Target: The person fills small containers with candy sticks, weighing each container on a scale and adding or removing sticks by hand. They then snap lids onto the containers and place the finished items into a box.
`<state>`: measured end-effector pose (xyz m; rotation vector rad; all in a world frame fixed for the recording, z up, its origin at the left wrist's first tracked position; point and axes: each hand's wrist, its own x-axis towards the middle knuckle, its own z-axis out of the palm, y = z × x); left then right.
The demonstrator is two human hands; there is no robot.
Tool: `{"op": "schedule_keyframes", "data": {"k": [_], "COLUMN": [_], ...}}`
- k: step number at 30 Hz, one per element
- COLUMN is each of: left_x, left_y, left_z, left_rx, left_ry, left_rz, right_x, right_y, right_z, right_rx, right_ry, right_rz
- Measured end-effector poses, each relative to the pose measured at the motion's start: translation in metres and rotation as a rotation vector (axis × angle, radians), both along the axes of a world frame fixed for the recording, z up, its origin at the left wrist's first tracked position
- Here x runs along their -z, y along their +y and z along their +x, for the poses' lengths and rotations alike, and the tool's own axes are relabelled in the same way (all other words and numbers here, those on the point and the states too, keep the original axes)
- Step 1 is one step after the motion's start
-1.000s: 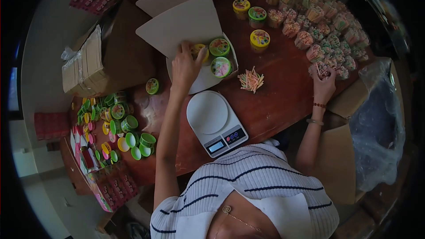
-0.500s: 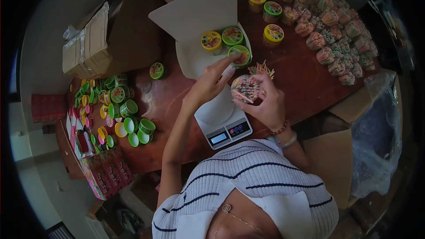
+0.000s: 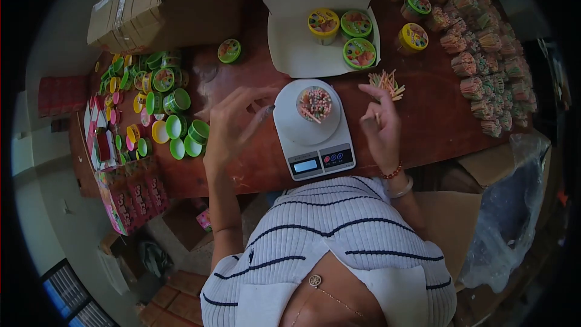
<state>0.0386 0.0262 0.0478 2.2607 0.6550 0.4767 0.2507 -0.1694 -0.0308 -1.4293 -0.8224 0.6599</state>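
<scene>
A white digital kitchen scale (image 3: 287, 122) stands in front of me, its display lit. On its round plate sits a small clear cup (image 3: 315, 105) packed with thin pastel-coloured sticks. My left hand (image 3: 232, 126), left of the scale, holds nothing, its fingers spread and slightly blurred. To the right of the scale, my right hand (image 3: 381, 122) is raised with the index finger stretched out and other fingers bent; nothing shows in it. Just beyond that hand lies a small pile of loose sticks (image 3: 389, 85).
An open white box (image 3: 290, 54) behind the scale holds a yellow-lidded tub (image 3: 324, 24) and two green-lidded tubs (image 3: 359, 53). Several bundles of sticks (image 3: 484, 79) fill the right side. Lids and cups (image 3: 175, 101) crowd the left, near a cardboard box (image 3: 130, 12).
The cup of sticks has gone from my right hand onto the scale, and that hand has let go. My left hand has drawn back leftward from the green-lidded tub in the box.
</scene>
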Motion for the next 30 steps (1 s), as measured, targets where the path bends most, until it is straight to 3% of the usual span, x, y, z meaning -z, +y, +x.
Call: {"op": "schedule_keyframes", "data": {"k": [4,11,21,24,27,30], "left_x": [0.003,0.013,0.048,0.047,0.056,0.061], "left_y": [-0.009,-0.020,-0.037,-0.034,-0.031,-0.033], "left_z": [0.004,0.014,0.042,0.039,0.036,0.033], "left_rx": [0.056,0.059,0.264,0.173,-0.131,-0.123], "left_ry": [-0.041,-0.059,-0.114,-0.160,-0.340,-0.296], "left_rz": [0.052,0.072,0.258,0.136,-0.151,-0.142], "right_x": [-0.019,-0.024,-0.019,-0.021,-0.022,-0.023], "right_y": [-0.008,-0.009,0.002,0.004,0.008,0.013], "right_z": [0.014,0.021,0.017,0.018,0.019,0.020], "right_rx": [0.052,0.056,-0.039,-0.045,-0.049,-0.048], "right_ry": [0.655,1.042,1.046,1.059,1.049,1.057], "right_rz": [0.074,0.198,0.188,0.207,0.220,0.217]}}
